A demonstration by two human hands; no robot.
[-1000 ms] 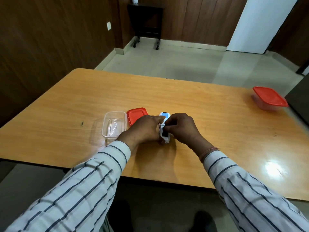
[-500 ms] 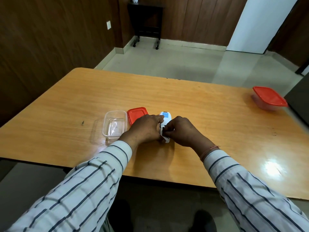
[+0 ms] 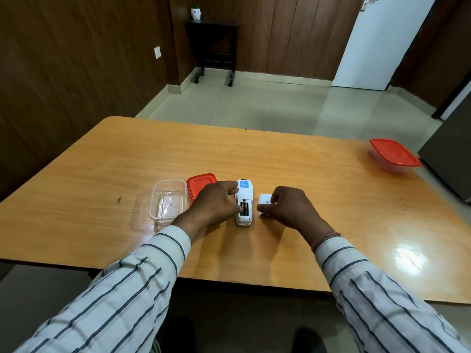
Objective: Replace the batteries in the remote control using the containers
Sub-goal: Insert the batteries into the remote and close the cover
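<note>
Near the tabletop's [image 3: 280,159] front edge, the left hand [image 3: 214,203] pinches the opened remote control [image 3: 245,200] — the right hand [image 3: 290,206] pinches its battery cover [image 3: 264,201]. Two containers: one open [image 3: 168,200] beside its red lid [image 3: 200,184], one lidded [image 3: 392,155] at the far right corner — bare wood between.

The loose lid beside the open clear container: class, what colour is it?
Red. The lid shows best in the head view, its only view, partly behind the left hand.

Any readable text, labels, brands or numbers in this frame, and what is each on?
None can be read.
Blue label on the back of the remote: print too small.
Batteries in the open compartment: markings blurred.
Battery cover in the right hand: faint mark, illegible.
</note>
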